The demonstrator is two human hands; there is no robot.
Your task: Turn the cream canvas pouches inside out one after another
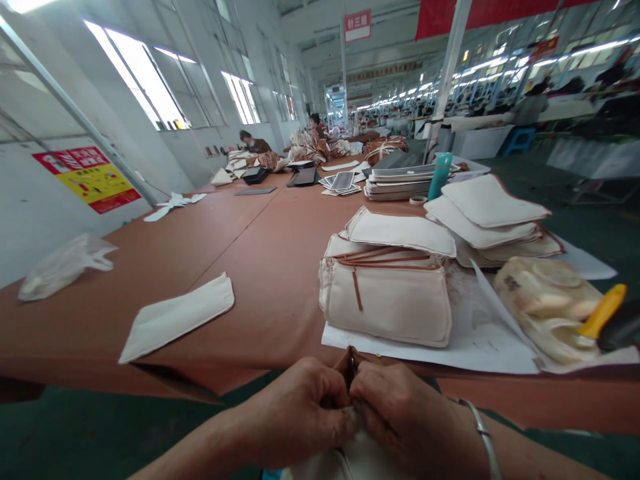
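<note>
At the front edge of the table, my left hand [300,410] and my right hand [400,407] are close together, fingers pinched on a cream piece with a brown edge [351,360]. Its pale body hangs down between my wrists, and my fingers hide the spot they grip. Just beyond my right hand lies a pile of cream sewn panels with brown trim [387,307], resting on white paper [490,340]. One single cream panel [180,317] lies flat farther to the left, overhanging the table edge slightly.
On the brown table [270,267], more cream panels [495,203] are stacked at the right. A cloudy plastic container [545,287] and a yellow-handled tool [605,310] stand near them. Behind are a teal bottle [440,175] and stacked boards [400,183]. A plastic bag [67,263] lies left.
</note>
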